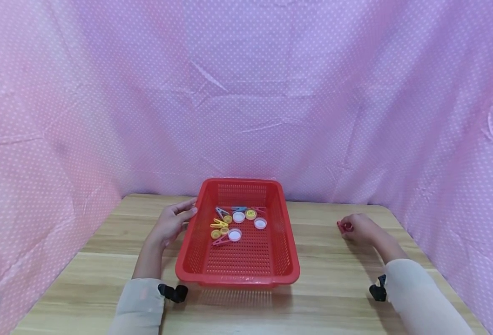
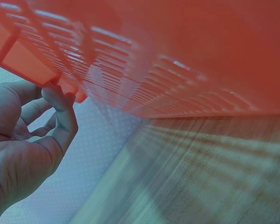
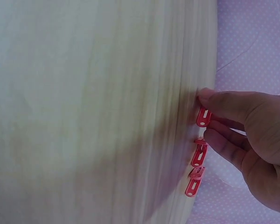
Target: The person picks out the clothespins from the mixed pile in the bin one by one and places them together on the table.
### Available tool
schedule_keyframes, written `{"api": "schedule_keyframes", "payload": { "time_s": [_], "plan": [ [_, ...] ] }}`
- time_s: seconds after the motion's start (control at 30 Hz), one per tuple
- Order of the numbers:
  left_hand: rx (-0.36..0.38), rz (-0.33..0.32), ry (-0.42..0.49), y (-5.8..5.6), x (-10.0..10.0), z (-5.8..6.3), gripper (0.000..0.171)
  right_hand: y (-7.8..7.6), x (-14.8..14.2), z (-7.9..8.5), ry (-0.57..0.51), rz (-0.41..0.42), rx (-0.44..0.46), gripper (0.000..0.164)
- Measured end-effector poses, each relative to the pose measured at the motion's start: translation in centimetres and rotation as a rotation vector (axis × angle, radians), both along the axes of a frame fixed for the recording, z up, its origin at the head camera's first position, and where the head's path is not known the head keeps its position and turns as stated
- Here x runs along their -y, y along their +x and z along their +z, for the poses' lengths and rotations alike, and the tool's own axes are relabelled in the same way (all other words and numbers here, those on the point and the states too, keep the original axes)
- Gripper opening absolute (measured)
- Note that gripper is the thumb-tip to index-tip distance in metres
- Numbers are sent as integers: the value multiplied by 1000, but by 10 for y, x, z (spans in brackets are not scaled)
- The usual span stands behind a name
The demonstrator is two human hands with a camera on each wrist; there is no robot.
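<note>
A red plastic basket [image 1: 238,279] stands mid-table, with its slotted side wall [image 2: 177,46] filling much of the left wrist view. My left hand [image 1: 168,225] holds the basket's left rim, thumb and fingertips at its edge. Inside lie several clothespins, among them yellow [image 1: 219,223], blue [image 1: 239,209] and pink [image 1: 220,240] ones, with white caps [image 1: 235,235] and yellow caps [image 1: 251,214]. Far to the right, my right hand [image 1: 361,228] pinches a red clip [image 3: 203,117] between thumb and fingers. Two more red clips [image 3: 199,155] are lined up beside it in the right wrist view.
The wooden table [image 1: 321,279] has its far edge close to a pink polka-dot cloth [image 1: 246,116], which also hangs on both sides. A small black wrist camera [image 1: 172,293] sits at the left sleeve, another black one [image 1: 378,288] at the right.
</note>
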State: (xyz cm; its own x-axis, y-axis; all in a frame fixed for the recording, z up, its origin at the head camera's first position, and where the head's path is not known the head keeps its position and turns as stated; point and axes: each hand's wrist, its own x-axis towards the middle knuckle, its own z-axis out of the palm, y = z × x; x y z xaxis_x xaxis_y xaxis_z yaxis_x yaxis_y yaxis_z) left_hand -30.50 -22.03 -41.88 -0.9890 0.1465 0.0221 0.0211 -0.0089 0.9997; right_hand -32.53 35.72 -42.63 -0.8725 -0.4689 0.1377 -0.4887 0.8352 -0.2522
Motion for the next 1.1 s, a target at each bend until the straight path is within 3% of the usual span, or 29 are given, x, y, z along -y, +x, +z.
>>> {"api": "schedule_keyframes", "payload": {
  "time_s": [0.57, 0.67, 0.83, 1.1],
  "plan": [
    [-5, -10, 6, 0, 1, 0, 53, 2, -3, 1, -13, -49, -20, 13],
    [-6, -10, 12, 0, 0, 1, 52, 2, -3, 10, -20, -65, -14, 9],
    [-8, -9, 18, 1, 1, 1, 52, -1, 1, 32, -14, -68, -41, 25],
    [-14, -12, 9, 1, 1, 2, 53, -8, 31, 72, -12, -20, -68, 23]
  ]
}}
